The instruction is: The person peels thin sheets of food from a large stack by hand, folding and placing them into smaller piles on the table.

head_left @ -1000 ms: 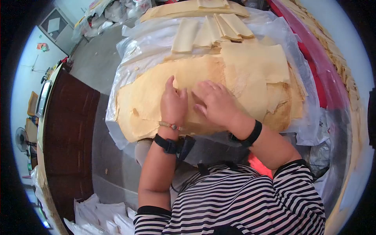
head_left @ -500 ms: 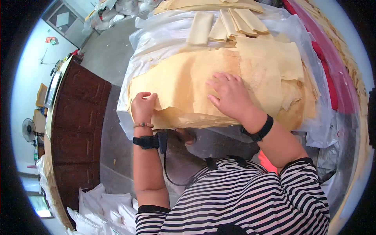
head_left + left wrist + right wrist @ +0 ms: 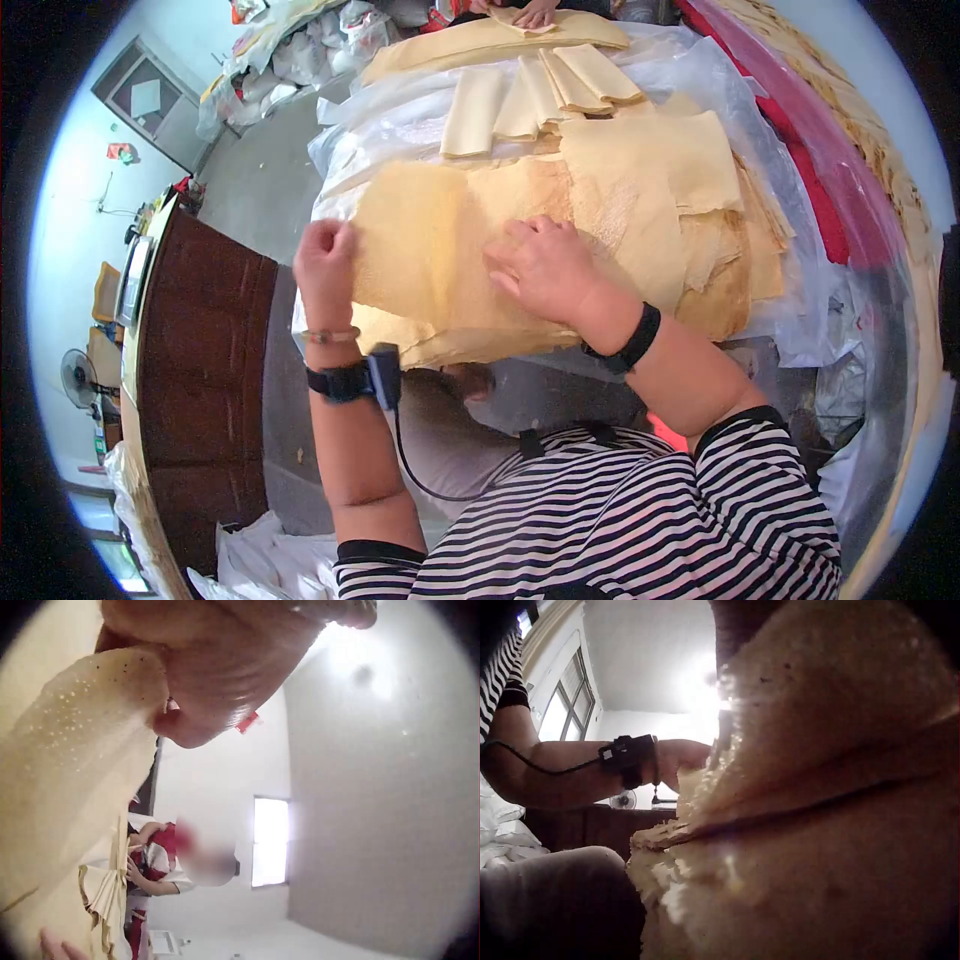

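A thin, pale-yellow, slightly translucent sheet is raised at its left side above a broad stack of similar sheets. My left hand pinches its left edge, fingers curled in. In the left wrist view the raised sheet runs up to the left hand. Toward the sheet's right side, my right hand lies low over the stack with bent fingers; I cannot tell whether they grip the sheet. The right wrist view shows a ragged sheet edge, with most of that hand hidden.
Folded yellow strips lie across the stack's far side on white plastic wrap. Another person's hands work at the far end. Dark wooden cabinet at left; red cloth under plastic at right.
The left hand has taken the sheet's left edge and lifted it up and to the left. The right hand's fingers, spread half a second ago, are now bent. Another person's hands have appeared at the far end.
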Tool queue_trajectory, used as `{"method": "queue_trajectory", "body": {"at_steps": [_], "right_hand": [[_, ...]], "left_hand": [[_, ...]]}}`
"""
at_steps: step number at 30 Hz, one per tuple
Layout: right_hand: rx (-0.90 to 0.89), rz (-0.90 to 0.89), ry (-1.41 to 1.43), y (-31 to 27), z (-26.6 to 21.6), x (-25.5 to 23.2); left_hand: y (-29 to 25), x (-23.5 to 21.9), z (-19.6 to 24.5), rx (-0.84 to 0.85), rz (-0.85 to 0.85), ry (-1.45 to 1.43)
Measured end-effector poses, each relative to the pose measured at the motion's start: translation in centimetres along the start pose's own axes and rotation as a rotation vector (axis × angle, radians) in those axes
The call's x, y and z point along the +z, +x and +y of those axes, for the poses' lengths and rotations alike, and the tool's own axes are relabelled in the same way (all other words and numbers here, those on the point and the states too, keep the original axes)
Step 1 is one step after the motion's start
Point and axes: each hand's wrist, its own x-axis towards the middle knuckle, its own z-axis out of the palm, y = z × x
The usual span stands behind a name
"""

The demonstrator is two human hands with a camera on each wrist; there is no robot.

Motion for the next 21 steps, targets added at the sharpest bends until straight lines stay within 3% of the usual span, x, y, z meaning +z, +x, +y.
{"method": "queue_trajectory", "body": {"at_steps": [1, 2, 4, 7, 12, 15, 18, 21], "right_hand": [[0.022, 0.003, 0.048, 0.2, 0.1, -0.1], [0.099, 0.013, 0.173, 0.4, 0.3, -0.4], [0.249, 0.029, 0.425, 1.0, 1.3, -1.5], [0.414, 0.206, 1.002, 2.4, 5.7, 1.6], [0.488, 0.133, 0.623, 1.7, 4.6, -0.3], [0.482, 0.203, 0.511, 2.1, 5.3, 1.4], [0.501, 0.215, 0.481, 2.3, 5.2, 1.3], [0.503, 0.162, 0.517, 1.8, 4.6, -0.1]], "left_hand": [[-1.2, 1.0, 4.0, 0.249, -0.02, 0.136], [-2.0, 2.2, 6.1, 0.391, -0.089, 0.17], [-4.7, 5.0, 9.4, 0.483, -0.213, 0.236], [-8.2, 9.3, 10.3, 0.545, -0.339, 0.366], [-11.0, 13.1, 8.8, 0.4, -0.522, 0.53], [-10.8, 11.5, 8.8, 0.249, -0.661, 0.159], [-9.3, 9.8, 6.9, 0.47, -0.528, 0.337], [-10.2, 10.7, 2.8, 0.534, -0.49, 0.709]]}}
